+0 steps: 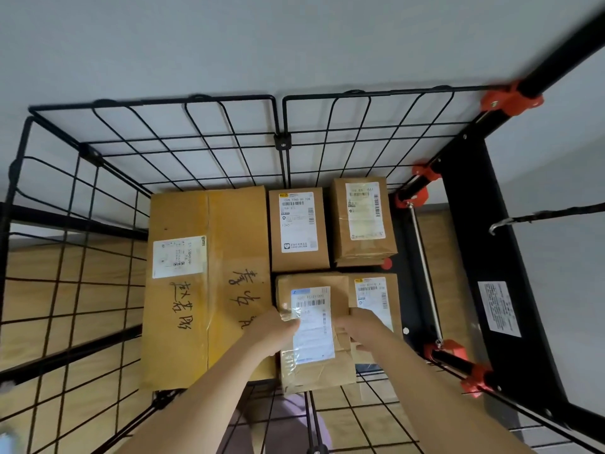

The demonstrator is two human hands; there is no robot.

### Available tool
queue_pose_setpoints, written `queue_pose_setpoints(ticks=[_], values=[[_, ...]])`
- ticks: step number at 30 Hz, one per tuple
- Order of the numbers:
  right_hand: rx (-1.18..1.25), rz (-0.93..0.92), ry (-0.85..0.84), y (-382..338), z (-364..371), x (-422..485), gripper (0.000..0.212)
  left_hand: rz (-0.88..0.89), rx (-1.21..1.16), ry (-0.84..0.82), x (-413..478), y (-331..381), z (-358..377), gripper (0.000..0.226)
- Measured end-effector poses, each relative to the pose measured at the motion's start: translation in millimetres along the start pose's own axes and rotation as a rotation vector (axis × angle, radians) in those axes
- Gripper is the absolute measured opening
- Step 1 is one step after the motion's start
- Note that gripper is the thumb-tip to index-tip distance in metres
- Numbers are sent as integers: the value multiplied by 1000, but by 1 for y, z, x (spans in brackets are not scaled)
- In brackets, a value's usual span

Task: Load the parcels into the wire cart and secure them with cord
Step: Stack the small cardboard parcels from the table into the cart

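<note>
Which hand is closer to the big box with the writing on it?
Left. The left hand grips the parcel right beside the big box; the right hand holds the parcel's far side, farther from it.

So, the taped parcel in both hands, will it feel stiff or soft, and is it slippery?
Probably slightly soft: the taped parcel has wrinkled wrapping, not crisp box edges. Its glossy tape may be slippery, so the left hand and right hand gripping its sides seems wise. Flat-sided, it should not roll.
</note>
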State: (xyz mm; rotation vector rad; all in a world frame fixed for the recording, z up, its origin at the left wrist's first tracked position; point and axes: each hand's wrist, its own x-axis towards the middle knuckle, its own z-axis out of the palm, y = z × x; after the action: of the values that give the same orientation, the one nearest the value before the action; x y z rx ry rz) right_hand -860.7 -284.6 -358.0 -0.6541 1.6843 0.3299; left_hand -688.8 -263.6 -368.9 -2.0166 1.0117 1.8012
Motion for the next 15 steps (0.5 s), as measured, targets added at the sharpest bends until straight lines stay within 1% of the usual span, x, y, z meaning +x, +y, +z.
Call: queue_pose_setpoints(ticks=[2,3,6,7,8,10,12,14,15], values=[[-13,-18,-14,-3,1,-1,44,19,81,54,1,-2,2,40],[-34,-28,-24,-3,1,-1,46,32,131,85,-1,-3,3,42],[-117,-76,-47,-2,1,-7,46,88,384,285,-9,-3,0,49],[-142,-90,-47,-1,1,-9,46,107,440,319,-12,-2,-2,48],[-161,-102,-41,1,1,-11,47,135,453,319,-14,-2,-3,48],[-169,-112,-32,3,1,-17,47,179,427,244,-16,-2,-5,54],[-154,-110,-17,4,1,-22,50,196,431,184,-20,-4,-8,54],[-180,-105,7,3,-2,-29,53,201,444,185,-26,-10,-14,51],[-222,-107,18,1,-4,-34,49,198,444,176,-31,-13,-19,50]])
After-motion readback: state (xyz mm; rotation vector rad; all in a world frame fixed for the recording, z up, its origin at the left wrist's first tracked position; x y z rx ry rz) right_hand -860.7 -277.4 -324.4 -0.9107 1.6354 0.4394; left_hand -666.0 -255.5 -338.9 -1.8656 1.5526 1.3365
